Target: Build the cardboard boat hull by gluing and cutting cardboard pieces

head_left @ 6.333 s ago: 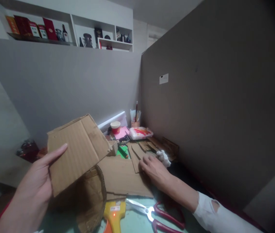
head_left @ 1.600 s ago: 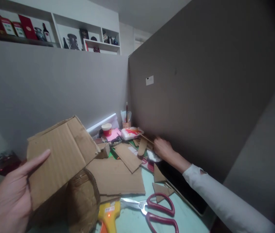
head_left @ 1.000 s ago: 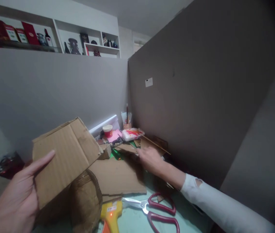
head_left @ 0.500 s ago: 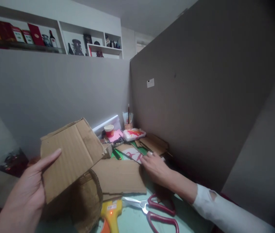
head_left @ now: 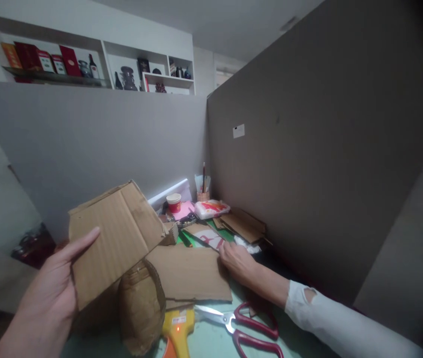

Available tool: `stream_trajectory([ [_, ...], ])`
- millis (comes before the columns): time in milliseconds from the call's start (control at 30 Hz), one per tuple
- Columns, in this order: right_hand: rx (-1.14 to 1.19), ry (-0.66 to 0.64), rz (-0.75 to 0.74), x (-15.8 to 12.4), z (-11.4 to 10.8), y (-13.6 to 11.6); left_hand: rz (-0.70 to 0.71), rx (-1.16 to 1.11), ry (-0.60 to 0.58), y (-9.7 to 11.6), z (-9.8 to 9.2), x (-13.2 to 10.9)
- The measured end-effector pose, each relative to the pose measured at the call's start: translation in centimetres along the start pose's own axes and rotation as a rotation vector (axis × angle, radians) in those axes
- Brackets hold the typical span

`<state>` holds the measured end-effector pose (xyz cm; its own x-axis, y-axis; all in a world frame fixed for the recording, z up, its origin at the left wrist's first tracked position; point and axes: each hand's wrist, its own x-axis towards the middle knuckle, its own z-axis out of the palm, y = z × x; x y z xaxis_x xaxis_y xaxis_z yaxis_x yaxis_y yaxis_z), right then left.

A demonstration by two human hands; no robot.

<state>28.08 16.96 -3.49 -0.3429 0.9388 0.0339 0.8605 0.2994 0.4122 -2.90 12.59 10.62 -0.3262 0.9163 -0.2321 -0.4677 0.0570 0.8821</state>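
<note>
My left hand (head_left: 52, 291) holds up a large creased cardboard piece (head_left: 114, 238) at the left, thumb across its face. A rounded cardboard form (head_left: 141, 308) stands below it. My right hand (head_left: 237, 260) reaches across the table, palm down, and rests at the right edge of a flat cardboard sheet (head_left: 191, 272); its fingertips are curled and I cannot see anything in them. Just beyond lies a white-and-red printed card (head_left: 206, 236) on green. More cardboard pieces (head_left: 243, 224) are stacked against the partition.
Red-handled scissors (head_left: 247, 330) and a yellow glue gun (head_left: 176, 330) lie at the near edge of the mint tabletop. A red cup (head_left: 174, 202), a snack packet (head_left: 212, 209) and a pencil holder (head_left: 203, 194) stand at the back. Grey partitions wall the desk.
My right hand drew back from the far cardboard pile by the partition to the edge of the flat sheet. The left hand kept the creased cardboard raised.
</note>
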Motion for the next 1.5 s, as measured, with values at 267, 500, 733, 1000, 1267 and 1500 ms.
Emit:
stream_trajectory([
  [267, 0.077, 0.064, 0.037, 0.2, 1.6, 0.5, -0.004, -0.006, 0.001, 0.0, -0.1, 0.1],
  [500, 0.166, 0.022, 0.073, 0.1, 1.5, 1.1, -0.047, -0.011, -0.017, -0.2, -0.4, 0.0],
  [733, 0.206, -0.056, 0.143, 0.8, 0.8, 1.5, 0.013, -0.041, -0.070, -0.1, -0.2, -0.2],
  [1000, 0.215, -0.079, 0.215, 1.9, 0.1, 1.7, 0.195, -0.088, -0.100, -1.1, 0.1, -0.2],
  [1267, 0.341, 0.072, 0.210, -2.1, -5.2, 1.1, 0.216, -0.019, -0.258, -1.8, 0.3, -0.5],
  [1500, 0.542, 0.071, 0.096, -9.5, -5.4, -0.6, 0.314, 0.004, -0.200, -1.8, 0.2, -0.8],
])
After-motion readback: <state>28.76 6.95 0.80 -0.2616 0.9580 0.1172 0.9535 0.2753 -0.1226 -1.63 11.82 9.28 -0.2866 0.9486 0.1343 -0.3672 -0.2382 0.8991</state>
